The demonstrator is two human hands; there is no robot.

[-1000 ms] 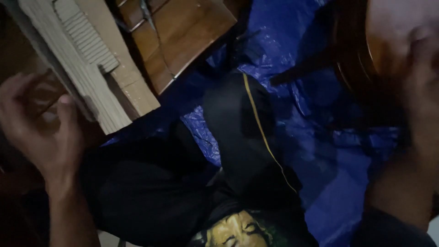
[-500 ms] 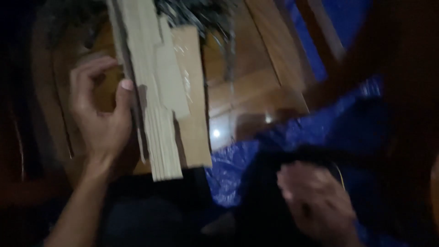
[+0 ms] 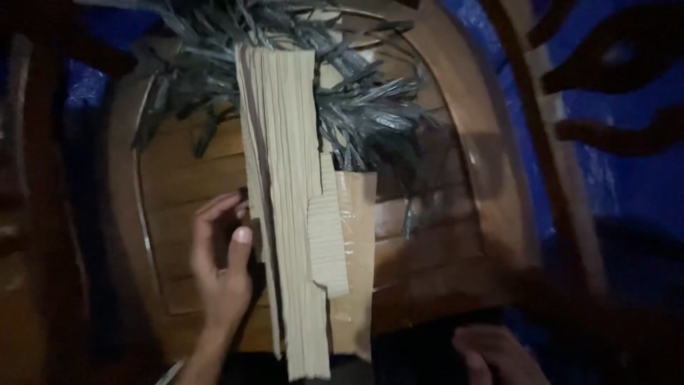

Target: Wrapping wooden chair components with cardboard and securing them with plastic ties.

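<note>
Left hand (image 3: 221,274) half-open, thumb against left edge of tall stack of tan corrugated cardboard strips (image 3: 285,235); loose hold, stack could tip. Right hand (image 3: 495,353) below-right of stack, grip unclear.

Ribbed, matt corrugated cardboard strip (image 3: 285,235), pale tan, with a smoother brown cardboard flap (image 3: 356,242) under glossy clear tape. Polished, glossy wooden chair seat (image 3: 185,178), reddish brown, slatted. Dull grey, papery shredded strips (image 3: 363,114). Crinkled, shiny blue plastic tarpaulin (image 3: 627,171).
</note>
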